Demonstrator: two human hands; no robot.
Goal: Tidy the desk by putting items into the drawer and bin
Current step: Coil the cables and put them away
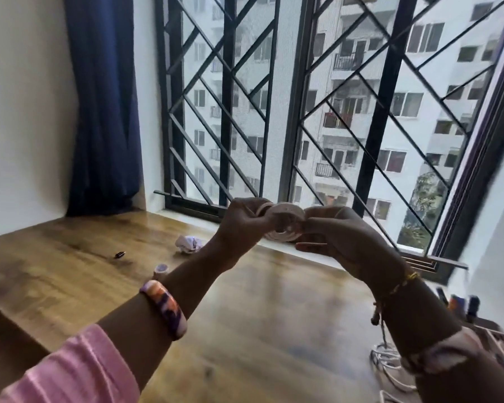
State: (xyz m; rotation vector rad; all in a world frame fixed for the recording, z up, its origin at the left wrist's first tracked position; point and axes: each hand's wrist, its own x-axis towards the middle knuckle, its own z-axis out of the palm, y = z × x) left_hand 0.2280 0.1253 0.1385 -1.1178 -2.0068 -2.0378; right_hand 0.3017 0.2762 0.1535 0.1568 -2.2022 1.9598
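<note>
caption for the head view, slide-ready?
Both hands, left and right, hold tape rolls above the desk; crumpled paper lies behind.

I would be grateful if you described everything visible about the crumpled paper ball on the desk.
The crumpled paper ball is a loosely wadded lump of white paper with faint purplish marks among its creases. It lies on the glossy wooden desk, towards the back and near the window ledge, just left of the left forearm as seen from the head camera. Neither hand touches it, and it sits apart from the small roll and the dark object nearer the front.
</note>
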